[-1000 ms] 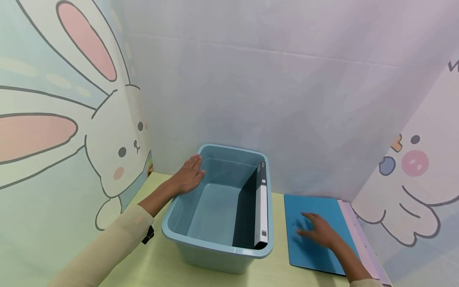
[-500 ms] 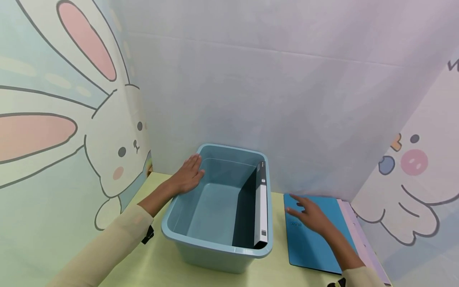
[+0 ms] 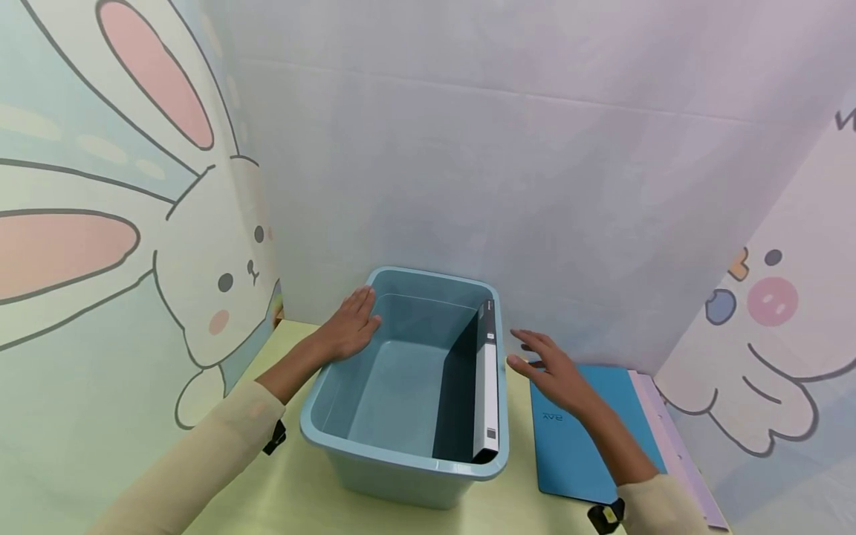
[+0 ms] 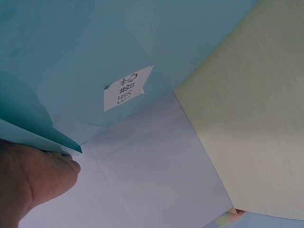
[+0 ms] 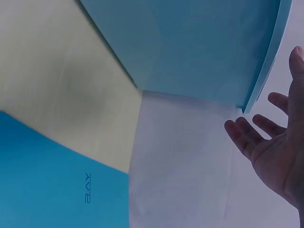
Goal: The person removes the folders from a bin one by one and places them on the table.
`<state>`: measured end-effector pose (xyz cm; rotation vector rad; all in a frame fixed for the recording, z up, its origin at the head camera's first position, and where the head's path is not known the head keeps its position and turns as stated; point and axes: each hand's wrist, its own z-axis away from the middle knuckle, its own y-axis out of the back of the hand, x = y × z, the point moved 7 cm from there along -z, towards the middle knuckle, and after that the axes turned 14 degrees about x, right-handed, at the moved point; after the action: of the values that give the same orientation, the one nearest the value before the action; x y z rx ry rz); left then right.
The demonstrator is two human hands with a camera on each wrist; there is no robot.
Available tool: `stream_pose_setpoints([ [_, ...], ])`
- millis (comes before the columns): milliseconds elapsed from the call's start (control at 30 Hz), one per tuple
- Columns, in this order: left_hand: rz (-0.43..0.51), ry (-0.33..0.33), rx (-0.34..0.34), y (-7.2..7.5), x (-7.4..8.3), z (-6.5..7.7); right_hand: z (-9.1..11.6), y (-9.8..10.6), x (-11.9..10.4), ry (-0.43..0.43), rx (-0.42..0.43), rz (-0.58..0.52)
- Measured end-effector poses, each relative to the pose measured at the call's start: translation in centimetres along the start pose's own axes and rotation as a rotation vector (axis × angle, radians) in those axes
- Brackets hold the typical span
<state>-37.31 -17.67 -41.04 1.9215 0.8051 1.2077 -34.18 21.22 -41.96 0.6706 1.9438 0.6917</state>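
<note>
A light blue plastic bin (image 3: 404, 458) stands on the table. My left hand (image 3: 348, 325) rests on its left rim with fingers stretched out; in the left wrist view that hand (image 4: 40, 173) lies at the rim, its fingertips hidden. A dark binder (image 3: 487, 386) with a white and black spine stands on edge along the bin's right inner wall. My right hand (image 3: 551, 371) is just right of the bin, fingers spread and nothing in them. The right wrist view has that hand (image 5: 273, 142) near the bin's rim (image 5: 268, 61).
A blue folder (image 3: 575, 453) lies flat on the pale yellow table (image 3: 294, 483) right of the bin, with a pink folder (image 3: 675, 453) partly under it. A handwritten paper label (image 4: 126, 89) is on the bin's outer side. A cartoon-printed cloth (image 3: 428, 163) closes off the back and sides.
My right hand has moved left and away from me, from over the blue folder to beside the bin's right rim. The left hand and the bin have stayed in place.
</note>
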Motion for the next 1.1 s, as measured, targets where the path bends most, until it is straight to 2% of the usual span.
stream_pose_setpoints([
  [167, 0.007, -0.004, 0.006, 0.0, 0.1, 0.0, -0.7, -0.9, -2.0, -0.007, -0.022, -0.008],
  [467, 0.008, -0.008, 0.004, 0.1, 0.1, 0.0, -1.5, -2.7, -3.9, -0.027, -0.066, 0.016],
  [867, 0.004, 0.0, -0.001, 0.0, 0.0, -0.1, -2.4, -4.3, -5.9, -0.031, -0.108, 0.14],
  [1100, 0.006, -0.003, 0.004, 0.1, 0.1, -0.1, -3.1, -4.7, -7.3, -0.081, -0.149, 0.205],
])
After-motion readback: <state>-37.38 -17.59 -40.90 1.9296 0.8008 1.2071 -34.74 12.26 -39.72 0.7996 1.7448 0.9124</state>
